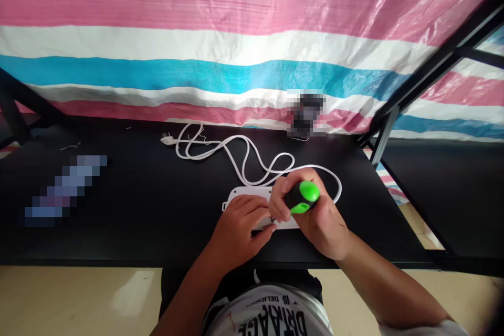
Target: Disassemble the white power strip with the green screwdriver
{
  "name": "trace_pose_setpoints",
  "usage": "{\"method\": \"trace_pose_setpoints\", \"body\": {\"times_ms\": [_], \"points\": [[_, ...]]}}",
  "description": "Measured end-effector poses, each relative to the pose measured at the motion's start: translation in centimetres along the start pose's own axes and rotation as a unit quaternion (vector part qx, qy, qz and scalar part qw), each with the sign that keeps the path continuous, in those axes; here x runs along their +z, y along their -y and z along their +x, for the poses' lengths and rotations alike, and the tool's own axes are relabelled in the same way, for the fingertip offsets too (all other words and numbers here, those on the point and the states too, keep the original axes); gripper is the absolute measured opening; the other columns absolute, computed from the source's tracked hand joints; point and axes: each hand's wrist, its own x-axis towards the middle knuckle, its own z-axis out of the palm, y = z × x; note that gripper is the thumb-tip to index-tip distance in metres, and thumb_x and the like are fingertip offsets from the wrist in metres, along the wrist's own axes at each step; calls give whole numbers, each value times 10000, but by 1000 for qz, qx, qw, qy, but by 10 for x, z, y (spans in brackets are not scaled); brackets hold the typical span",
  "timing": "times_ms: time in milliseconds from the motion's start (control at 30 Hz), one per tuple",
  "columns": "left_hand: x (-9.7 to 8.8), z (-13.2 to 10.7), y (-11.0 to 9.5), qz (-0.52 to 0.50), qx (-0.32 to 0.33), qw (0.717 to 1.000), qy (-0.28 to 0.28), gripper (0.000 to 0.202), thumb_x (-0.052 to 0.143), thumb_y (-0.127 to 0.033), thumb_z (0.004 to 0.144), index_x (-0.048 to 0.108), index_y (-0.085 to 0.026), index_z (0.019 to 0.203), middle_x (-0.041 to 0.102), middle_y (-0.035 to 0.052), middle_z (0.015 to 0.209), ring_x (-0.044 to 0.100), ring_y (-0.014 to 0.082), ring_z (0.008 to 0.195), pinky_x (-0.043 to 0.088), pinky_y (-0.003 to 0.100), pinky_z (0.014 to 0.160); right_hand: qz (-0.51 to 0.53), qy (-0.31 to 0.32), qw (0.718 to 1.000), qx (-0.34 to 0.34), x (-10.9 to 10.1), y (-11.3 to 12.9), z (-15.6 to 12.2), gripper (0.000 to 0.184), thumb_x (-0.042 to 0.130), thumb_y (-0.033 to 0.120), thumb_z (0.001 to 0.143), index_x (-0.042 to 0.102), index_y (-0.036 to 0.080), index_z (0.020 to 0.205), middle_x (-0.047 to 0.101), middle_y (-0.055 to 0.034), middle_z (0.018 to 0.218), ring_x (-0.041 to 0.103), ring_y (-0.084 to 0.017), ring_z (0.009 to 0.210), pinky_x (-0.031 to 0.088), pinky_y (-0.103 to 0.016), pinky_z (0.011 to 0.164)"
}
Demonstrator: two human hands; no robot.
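Note:
A white power strip [255, 190] lies on the black table near its front edge, bottom side up or top side up I cannot tell. My left hand [239, 228] rests across its left half, fingers over the top and thumb at the near side, holding it down. Wrapped around the black and green handle of a screwdriver [309, 190] is my right hand [325, 226]. The tool stands roughly upright over the strip, its tip down by my left fingertips. Most of the shaft and the strip's right half are hidden by my right hand.
The strip's white cord [246, 139] loops behind it, ending at a plug [168, 139]. A blurred bluish object [65, 189] lies at the left; a blurred dark one [307, 115] stands at the back. Striped sheeting [197, 5] hangs behind the table [137, 241]. Black frame bars [417, 68] rise at the right.

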Motion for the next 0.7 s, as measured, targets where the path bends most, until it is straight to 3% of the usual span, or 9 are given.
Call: {"method": "trace_pose_setpoints", "body": {"times_ms": [200,333,433,567,700], "points": [[-1,0,0,-3,0,1000,-4,174,769,-158,892,713,-236,1036,781,5,1069,693,215,1041,487,382,980,11,-11,999,34,0,4,1,429,380,563,1086,626,222,1170,502,-40,879,472,-195,785,389,-399,766],[0,0,1,-2,-9,1000,6,179,754,-175,908,717,-238,1072,782,8,1096,685,221,1059,488,393,989,31,-12,999,6,1,0,2,303,455,555,1074,513,307,1238,503,-1,889,400,-164,741,356,-363,746],[0,0,0,-5,-4,1000,2,179,753,-172,910,719,-242,1070,780,11,1062,685,219,1036,493,393,976,18,-7,1000,2,1,1,2,242,509,487,1073,509,300,1227,522,-5,918,441,-160,770,380,-353,748],[0,0,-1,-5,-1,1000,-5,186,754,-164,906,717,-247,1068,778,6,1030,685,213,1021,494,387,965,2,-19,999,34,3,3,2,365,392,533,1096,583,233,1182,512,-27,905,477,-172,777,394,-365,739],[-1,0,0,-4,-10,1000,9,176,752,-173,909,720,-232,1072,783,7,1089,682,216,1052,490,394,987,22,-26,999,9,3,-1,2,283,447,551,1077,497,318,1230,500,6,868,398,-167,723,359,-356,729]]}}
